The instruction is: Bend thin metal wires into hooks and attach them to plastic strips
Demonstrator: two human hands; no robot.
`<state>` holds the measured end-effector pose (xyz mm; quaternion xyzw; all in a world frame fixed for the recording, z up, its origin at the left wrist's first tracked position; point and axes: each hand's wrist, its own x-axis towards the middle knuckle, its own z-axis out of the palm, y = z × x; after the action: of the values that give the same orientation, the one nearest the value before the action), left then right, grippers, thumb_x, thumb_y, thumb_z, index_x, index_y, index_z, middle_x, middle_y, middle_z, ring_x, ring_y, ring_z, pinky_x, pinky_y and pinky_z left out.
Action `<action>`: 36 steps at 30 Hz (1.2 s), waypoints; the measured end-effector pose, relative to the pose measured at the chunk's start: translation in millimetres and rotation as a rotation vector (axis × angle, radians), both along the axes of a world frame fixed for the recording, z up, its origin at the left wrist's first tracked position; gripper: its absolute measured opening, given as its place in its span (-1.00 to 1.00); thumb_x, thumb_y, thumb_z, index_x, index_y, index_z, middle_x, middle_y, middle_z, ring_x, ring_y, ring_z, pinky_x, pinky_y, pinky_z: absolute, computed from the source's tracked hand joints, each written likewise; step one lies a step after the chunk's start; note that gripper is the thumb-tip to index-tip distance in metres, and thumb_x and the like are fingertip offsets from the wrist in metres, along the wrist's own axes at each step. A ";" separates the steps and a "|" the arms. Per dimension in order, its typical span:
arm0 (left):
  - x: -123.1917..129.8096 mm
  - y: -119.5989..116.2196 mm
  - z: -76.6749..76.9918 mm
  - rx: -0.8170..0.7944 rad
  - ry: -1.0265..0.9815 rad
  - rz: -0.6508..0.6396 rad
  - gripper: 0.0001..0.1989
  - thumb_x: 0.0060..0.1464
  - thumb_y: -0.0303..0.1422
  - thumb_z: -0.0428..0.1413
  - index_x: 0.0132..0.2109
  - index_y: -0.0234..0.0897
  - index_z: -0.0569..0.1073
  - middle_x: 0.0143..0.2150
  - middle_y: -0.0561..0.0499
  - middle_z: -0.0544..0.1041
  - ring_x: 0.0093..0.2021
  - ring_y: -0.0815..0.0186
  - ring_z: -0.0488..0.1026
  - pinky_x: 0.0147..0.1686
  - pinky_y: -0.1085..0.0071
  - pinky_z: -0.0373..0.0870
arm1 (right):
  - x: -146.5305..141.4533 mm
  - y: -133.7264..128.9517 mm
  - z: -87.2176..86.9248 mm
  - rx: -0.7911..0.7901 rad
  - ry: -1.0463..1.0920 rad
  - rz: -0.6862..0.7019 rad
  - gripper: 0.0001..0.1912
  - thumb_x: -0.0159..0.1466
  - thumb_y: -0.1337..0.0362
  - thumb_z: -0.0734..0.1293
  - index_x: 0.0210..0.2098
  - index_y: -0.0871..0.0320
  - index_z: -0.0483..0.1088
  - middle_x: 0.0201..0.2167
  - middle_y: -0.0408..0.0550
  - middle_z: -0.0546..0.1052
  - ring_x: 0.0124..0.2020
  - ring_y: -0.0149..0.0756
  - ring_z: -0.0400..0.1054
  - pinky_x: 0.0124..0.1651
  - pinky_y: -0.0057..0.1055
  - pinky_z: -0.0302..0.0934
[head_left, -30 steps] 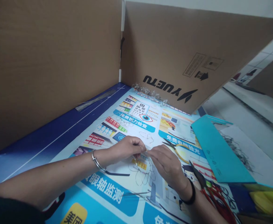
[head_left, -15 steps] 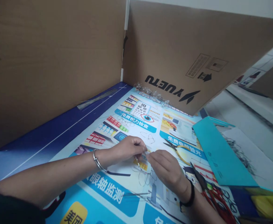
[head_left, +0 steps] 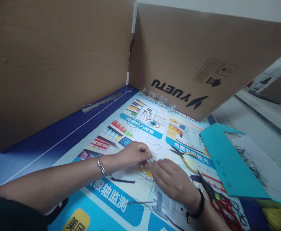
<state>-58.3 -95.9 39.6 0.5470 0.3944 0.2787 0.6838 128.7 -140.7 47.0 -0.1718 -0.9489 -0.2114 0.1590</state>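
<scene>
Both hands meet above the middle of a printed poster. My left hand [head_left: 137,154] pinches a thin wire piece [head_left: 145,175], its thumb and forefinger closed near the top end. Close against it on the right, my right hand [head_left: 170,178] has its fingertips pressed together on the same wire work. Below the fingers the wire hangs in a twisted stem with several thin loops. What exactly lies between the fingertips is too small to make out. Loose straight wires [head_left: 141,202] lie on the poster nearer to me.
Yellow-handled scissors [head_left: 187,160] and red-handled scissors [head_left: 221,205] lie to the right, beside a teal folder [head_left: 229,163] holding dark wires [head_left: 248,160]. A bundle of straight wires [head_left: 102,102] lies at left. Looped wire pieces [head_left: 158,98] line the cardboard wall [head_left: 191,54].
The hanging wire loops have turned slightly under my hands. My right hand has shifted a little down, its fingers still closed. The whole view has moved slightly.
</scene>
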 end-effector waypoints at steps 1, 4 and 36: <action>-0.1 0.2 -1.0 0.010 0.008 -0.002 -0.92 -0.07 -0.42 0.09 -0.47 -0.34 0.41 -0.61 0.09 0.42 -0.58 0.43 0.37 -0.49 0.48 0.29 | 0.0 0.2 -0.6 -0.032 0.019 -0.006 -0.76 0.29 0.50 0.14 -0.21 0.28 0.41 -0.31 0.09 0.53 -0.29 -0.23 0.39 -0.25 -0.23 0.33; -0.4 1.0 -3.8 0.032 0.014 -0.021 -0.92 -0.08 -0.40 0.09 -0.46 -0.33 0.42 -0.61 0.09 0.42 -0.56 0.41 0.39 -0.48 0.48 0.29 | 1.3 1.4 -4.1 -0.137 0.133 -0.032 -0.78 0.27 0.50 0.18 -0.16 0.22 0.38 -0.31 0.03 0.53 -0.28 -0.28 0.38 -0.24 -0.28 0.33; -3.7 6.0 -4.0 0.270 0.084 -0.199 -0.86 0.02 -0.40 0.08 -0.23 -0.32 0.43 -0.42 0.08 0.42 -0.41 0.45 0.33 -0.39 0.50 0.24 | -7.5 5.0 -2.0 -0.856 0.791 -0.453 -0.90 0.21 0.38 0.29 -0.38 0.11 0.45 -0.43 -0.13 0.50 -0.38 -0.39 0.37 -0.32 -0.47 0.24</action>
<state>-62.0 -89.9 35.6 0.6813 0.3254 0.2371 0.6114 121.2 -135.7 45.0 -0.4824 -0.7590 0.2384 0.3667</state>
